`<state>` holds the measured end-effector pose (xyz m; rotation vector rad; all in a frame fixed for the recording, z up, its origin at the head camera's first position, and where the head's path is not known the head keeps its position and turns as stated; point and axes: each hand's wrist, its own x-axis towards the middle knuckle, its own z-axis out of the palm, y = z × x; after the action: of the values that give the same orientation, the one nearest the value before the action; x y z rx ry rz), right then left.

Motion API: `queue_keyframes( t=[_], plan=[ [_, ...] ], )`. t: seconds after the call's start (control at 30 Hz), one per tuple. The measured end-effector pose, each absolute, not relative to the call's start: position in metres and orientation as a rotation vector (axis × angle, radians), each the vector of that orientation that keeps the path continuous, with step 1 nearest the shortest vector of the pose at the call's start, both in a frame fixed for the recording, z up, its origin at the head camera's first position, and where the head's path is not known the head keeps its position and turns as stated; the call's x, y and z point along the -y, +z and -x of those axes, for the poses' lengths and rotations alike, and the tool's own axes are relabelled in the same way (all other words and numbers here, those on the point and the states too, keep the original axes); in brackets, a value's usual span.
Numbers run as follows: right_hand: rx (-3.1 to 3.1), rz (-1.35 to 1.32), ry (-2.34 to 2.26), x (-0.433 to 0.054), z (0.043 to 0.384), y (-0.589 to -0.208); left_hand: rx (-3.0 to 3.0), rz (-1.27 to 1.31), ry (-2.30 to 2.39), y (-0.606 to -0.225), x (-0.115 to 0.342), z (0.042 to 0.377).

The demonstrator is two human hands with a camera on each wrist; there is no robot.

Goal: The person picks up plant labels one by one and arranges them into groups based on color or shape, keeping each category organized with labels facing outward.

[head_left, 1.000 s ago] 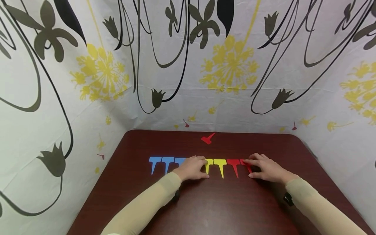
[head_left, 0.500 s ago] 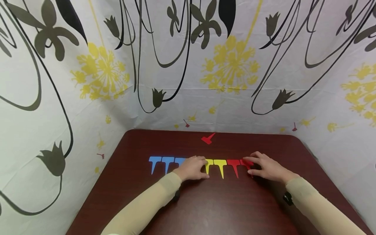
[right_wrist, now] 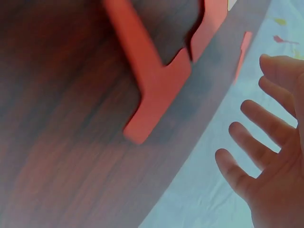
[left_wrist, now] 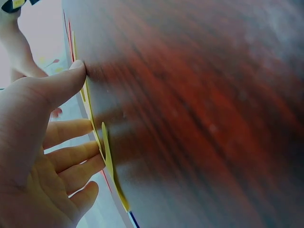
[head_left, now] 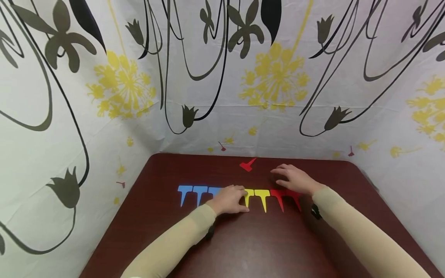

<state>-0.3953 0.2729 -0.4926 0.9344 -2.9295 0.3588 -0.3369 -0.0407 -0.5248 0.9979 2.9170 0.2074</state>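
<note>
T-shaped plant labels lie in a row across the table: blue ones (head_left: 185,189) at left, yellow ones (head_left: 262,193) in the middle, red ones (head_left: 277,195) at right. My left hand (head_left: 227,200) rests over the middle of the row, fingertips at the yellow labels, covering part of it. In the left wrist view its thumb and fingers reach a yellow label (left_wrist: 108,152). My right hand (head_left: 293,178) hovers over the tops of the red labels with spread fingers and nothing in them. A single red label (head_left: 247,165) lies tilted farther back, ahead of and left of that hand.
The dark wooden table (head_left: 240,243) ends at the back against a white cloth (head_left: 205,92) printed with flowers. Cloth also rises at both sides. The right wrist view shows the loose red label (right_wrist: 243,54) near the table's back edge.
My right hand has left the end red label and moved up and left, toward the back of the table. The left hand has stayed in place.
</note>
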Motion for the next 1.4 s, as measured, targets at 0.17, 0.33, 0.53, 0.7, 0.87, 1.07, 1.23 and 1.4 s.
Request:
queue_keyframes(
  t=[0.17,0.33,0.53,0.7,0.87,1.07,1.23,1.4],
  plan=[
    [2.928,-1.014,0.286,-0.239,0.422,-0.497,-2.919,-0.973,0.188,-0.525,0.041,0.339],
    [2.938,-1.11,0.248,-0.206,0.44,-0.497,-2.914,-0.986,0.18,-0.526,0.041,0.34],
    [2.929,-1.148,0.149,-0.18,0.459,-0.496,-2.927,-1.028,0.177,-0.524,0.042,0.342],
    [2.918,-1.222,0.033,-0.166,0.478,-0.506,-2.938,-1.004,0.157,-0.526,0.048,0.342],
    [3.021,-1.186,-0.036,-0.168,0.488,-0.511,-2.921,-1.037,0.169,-0.528,0.045,0.341],
    [3.023,-1.101,-0.146,-0.185,0.487,-0.508,-2.925,-1.027,0.168,-0.525,0.043,0.34],
    [2.983,-1.095,-0.139,-0.204,0.483,-0.504,-2.916,-1.009,0.179,-0.524,0.043,0.339],
    [3.014,-1.054,0.017,-0.226,0.477,-0.501,-2.906,-1.0,0.18,-0.525,0.042,0.339]
  ],
)
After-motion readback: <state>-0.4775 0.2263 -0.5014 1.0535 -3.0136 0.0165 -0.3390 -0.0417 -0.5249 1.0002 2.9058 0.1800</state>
